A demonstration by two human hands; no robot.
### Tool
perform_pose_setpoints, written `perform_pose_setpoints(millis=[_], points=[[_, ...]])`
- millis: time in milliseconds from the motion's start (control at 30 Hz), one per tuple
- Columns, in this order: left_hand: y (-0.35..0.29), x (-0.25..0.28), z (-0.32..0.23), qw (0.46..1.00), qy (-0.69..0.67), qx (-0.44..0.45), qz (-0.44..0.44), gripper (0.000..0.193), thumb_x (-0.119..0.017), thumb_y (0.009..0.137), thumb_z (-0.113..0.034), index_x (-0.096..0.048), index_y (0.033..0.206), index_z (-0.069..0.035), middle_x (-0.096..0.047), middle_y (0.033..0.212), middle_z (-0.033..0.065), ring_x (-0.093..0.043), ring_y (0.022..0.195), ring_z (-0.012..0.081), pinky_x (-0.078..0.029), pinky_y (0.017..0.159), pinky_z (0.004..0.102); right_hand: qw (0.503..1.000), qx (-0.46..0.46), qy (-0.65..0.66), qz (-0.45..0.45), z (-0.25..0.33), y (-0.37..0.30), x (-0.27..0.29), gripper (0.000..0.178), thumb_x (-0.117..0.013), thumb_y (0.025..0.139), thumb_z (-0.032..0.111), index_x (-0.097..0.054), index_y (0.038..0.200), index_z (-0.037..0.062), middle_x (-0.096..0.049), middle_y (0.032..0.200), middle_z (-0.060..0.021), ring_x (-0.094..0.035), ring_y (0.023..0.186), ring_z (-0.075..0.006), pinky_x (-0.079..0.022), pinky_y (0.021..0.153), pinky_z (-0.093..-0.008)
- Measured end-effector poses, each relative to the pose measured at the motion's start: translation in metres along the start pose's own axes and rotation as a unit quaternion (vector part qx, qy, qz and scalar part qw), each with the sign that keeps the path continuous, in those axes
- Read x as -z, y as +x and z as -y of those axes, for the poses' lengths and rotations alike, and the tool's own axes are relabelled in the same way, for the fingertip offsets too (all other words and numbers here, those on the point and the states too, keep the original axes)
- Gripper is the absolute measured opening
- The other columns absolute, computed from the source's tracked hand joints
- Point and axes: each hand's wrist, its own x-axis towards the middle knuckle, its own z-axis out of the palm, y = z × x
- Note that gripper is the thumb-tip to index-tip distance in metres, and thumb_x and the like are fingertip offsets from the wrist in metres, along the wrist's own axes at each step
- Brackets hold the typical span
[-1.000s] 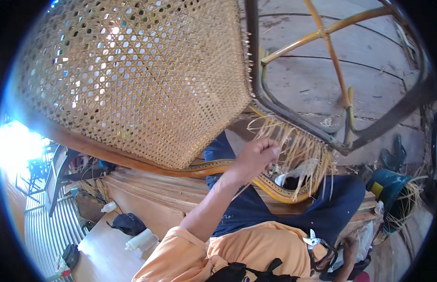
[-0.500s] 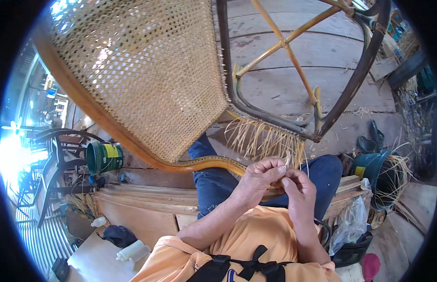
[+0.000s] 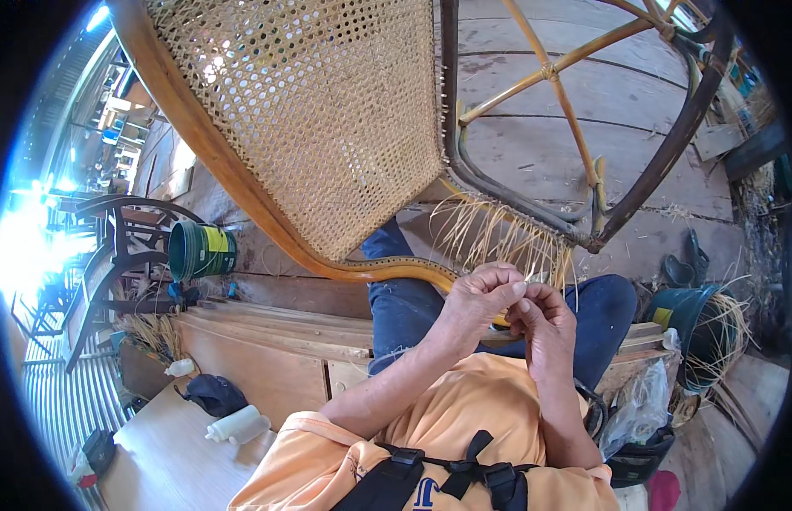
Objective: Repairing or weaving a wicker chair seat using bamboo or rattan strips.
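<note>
Over my lap my left hand [image 3: 481, 304] and my right hand [image 3: 547, 325] meet, thumbs and forefingers pinched together. What they pinch is too small to make out; a pale sliver shows by the fingertips. Just beyond them is a chair frame with a woven cane panel [image 3: 328, 128], edged by a curved, honey-coloured wooden rail [image 3: 217, 170] lined with small holes. The rail's near end runs behind my left hand. A fringe of loose cane strands [image 3: 489, 234] hangs from the dark frame bar [image 3: 515, 204], close above my hands.
Crossed rattan braces [image 3: 549, 72] span the frame at upper right. A green bucket [image 3: 191, 251] stands left; another bucket [image 3: 677, 319] with cane strands is right. Stacked boards [image 3: 268, 328] lie beside my legs. A white bottle [image 3: 238, 424] and a dark cap [image 3: 213, 396] rest lower left.
The whole view has shifted, so the chair and buckets appear farther right. My hands stay pinched together, with the fingertips slightly rearranged.
</note>
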Motion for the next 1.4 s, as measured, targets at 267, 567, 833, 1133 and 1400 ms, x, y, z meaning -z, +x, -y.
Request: perform_pose_setpoints(millis=[267, 567, 833, 1133, 1400], points=[[-0.005, -0.004, -0.006, 0.993, -0.1, 0.057, -0.038, 0.017, -0.062, 0.083, -0.012, -0.062, 0.093, 0.002, -0.06, 0.079, 0.0016, -0.055, 0.064, 0.0109, -0.046, 0.056, 0.023, 1.0, 0.001, 0.004, 0.006, -0.003, -0.002, -0.003, 0.013, -0.059, 0.084, 0.007, -0.058, 0.096, 0.0016, -0.061, 0.074, -0.0031, -0.057, 0.061, -0.0083, -0.045, 0.053, -0.0192], [-0.006, 0.007, -0.014, 0.957, 0.249, -0.04, -0.144, 0.02, -0.056, 0.088, -0.017, -0.06, 0.097, 0.001, -0.061, 0.074, 0.003, -0.055, 0.063, 0.0077, -0.046, 0.058, 0.0202, 0.998, -0.009, 0.059, 0.006, -0.006, -0.002, 0.001, 0.013, -0.055, 0.087, 0.007, -0.055, 0.098, 0.0005, -0.06, 0.078, -0.0053, -0.059, 0.06, -0.0105, -0.049, 0.049, -0.0212], [-0.012, 0.022, -0.013, 0.861, 0.478, -0.101, -0.139, 0.02, -0.05, 0.089, -0.016, -0.056, 0.104, -0.004, -0.058, 0.069, 0.0053, -0.054, 0.057, 0.0104, -0.045, 0.054, 0.0265, 0.998, -0.024, 0.06, -0.013, -0.006, 0.001, 0.002, 0.011, -0.054, 0.087, 0.01, -0.053, 0.096, 0.0034, -0.059, 0.077, -0.0057, -0.06, 0.06, -0.0136, -0.048, 0.047, -0.0236], [-0.021, 0.014, 0.0, 0.963, 0.258, 0.028, -0.076, 0.021, -0.045, 0.092, -0.018, -0.052, 0.095, 0.001, -0.058, 0.067, 0.0074, -0.056, 0.054, 0.0128, -0.047, 0.052, 0.0271, 0.999, -0.016, 0.029, -0.015, -0.005, 0.001, 0.0, 0.009, -0.056, 0.087, 0.011, -0.058, 0.09, 0.0034, -0.06, 0.075, -0.0042, -0.059, 0.06, -0.0112, -0.045, 0.049, -0.02], [-0.022, 0.01, -0.002, 0.958, 0.286, 0.008, -0.033, 0.018, -0.044, 0.094, -0.018, -0.05, 0.092, -0.001, -0.048, 0.065, 0.0009, -0.043, 0.054, 0.0061, -0.036, 0.047, 0.0216, 0.996, -0.061, 0.07, -0.009, -0.007, 0.001, -0.001, 0.012, -0.059, 0.085, 0.013, -0.06, 0.089, 0.002, -0.059, 0.07, -0.0035, -0.053, 0.056, -0.0105, -0.043, 0.048, -0.0219]])
